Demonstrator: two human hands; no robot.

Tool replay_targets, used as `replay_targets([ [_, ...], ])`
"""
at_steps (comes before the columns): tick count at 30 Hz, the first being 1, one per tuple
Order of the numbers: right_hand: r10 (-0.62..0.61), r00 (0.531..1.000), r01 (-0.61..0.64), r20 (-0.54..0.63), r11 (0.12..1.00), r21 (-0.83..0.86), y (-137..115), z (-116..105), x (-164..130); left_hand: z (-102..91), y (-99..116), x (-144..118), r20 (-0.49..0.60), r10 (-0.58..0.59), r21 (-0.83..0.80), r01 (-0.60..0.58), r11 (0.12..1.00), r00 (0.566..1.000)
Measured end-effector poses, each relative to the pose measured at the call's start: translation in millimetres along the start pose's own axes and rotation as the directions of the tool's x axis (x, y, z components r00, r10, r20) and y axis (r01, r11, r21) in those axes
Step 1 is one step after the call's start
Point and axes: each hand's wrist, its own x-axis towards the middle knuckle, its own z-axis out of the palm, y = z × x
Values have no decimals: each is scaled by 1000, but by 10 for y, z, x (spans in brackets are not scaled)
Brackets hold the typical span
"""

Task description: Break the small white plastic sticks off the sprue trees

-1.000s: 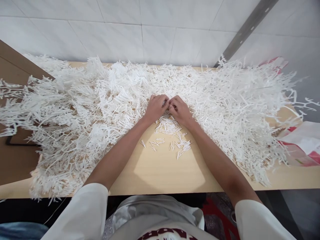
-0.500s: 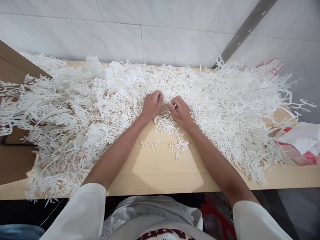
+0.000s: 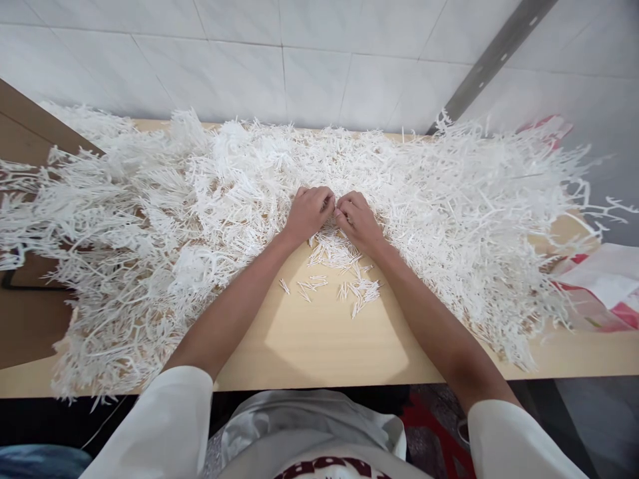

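A great heap of white branched plastic sprues (image 3: 150, 206) covers the light wooden table (image 3: 319, 346) from left to right. My left hand (image 3: 309, 213) and my right hand (image 3: 357, 219) meet fingertip to fingertip at the heap's near edge, both curled around a small white plastic piece (image 3: 335, 211) that is mostly hidden by the fingers. Just below the hands lies a small scatter of short white sticks (image 3: 339, 273) on the bare wood.
A white tiled wall (image 3: 279, 60) rises behind the table. A red and white plastic bag (image 3: 604, 286) lies at the right end. Brown board (image 3: 30, 319) adjoins the table on the left. More sprues (image 3: 499, 219) pile up to the right.
My hands, a little apart half a second ago, have come back together at the heap's edge. The heap and the loose sticks lie as before.
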Motion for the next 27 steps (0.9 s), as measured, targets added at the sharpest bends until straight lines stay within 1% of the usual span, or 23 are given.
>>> replay_targets([
  [2, -43, 999, 43, 11, 999, 2, -16, -8, -2, 3, 14, -3, 12, -10, 13, 10, 1000, 1000],
  [5, -83, 996, 84, -45, 996, 25, -39, -19, -16, -1, 8, 4, 25, -22, 9, 22, 1000, 999],
  [8, -115, 988, 120, -104, 992, 49, -63, -33, -41, -12, -27, 26, -15, -102, -19, 102, 995, 995],
  [10, -114, 985, 121, -130, 992, 46, -73, -35, -53, -21, -46, 37, -43, -147, -54, 145, 988, 988],
  [12, -59, 988, 65, -142, 997, 39, -74, -28, -54, -28, -49, 39, -42, -146, -80, 142, 987, 988],
  [14, 51, 987, -43, -155, 998, 55, -65, -12, -48, -33, -39, 34, -32, -131, -92, 128, 988, 991],
  [16, 171, 974, -157, -150, 982, 101, -51, 3, -40, -35, -26, 25, -36, -120, -107, 116, 987, 992],
  [18, 262, 959, -245, -106, 959, 145, -40, 9, -34, -38, -19, 18, -50, -99, -133, 92, 987, 994],
  [20, 293, 954, -282, -61, 948, 147, -39, 4, -27, -44, -18, 13, -64, -64, -162, 53, 985, 996],
  [22, 260, 963, -252, -67, 961, 116, -47, -9, -18, -52, -18, 9, -71, -34, -191, 20, 981, 997],
  [24, 194, 977, -187, -85, 978, 88, -58, -21, -7, -60, -16, 3, -72, -28, -219, 12, 976, 997],
  [27, 115, 992, -112, -42, 991, 68, -63, -27, 3, -69, -7, -7, -73, -42, -229, 24, 973, 996],
])
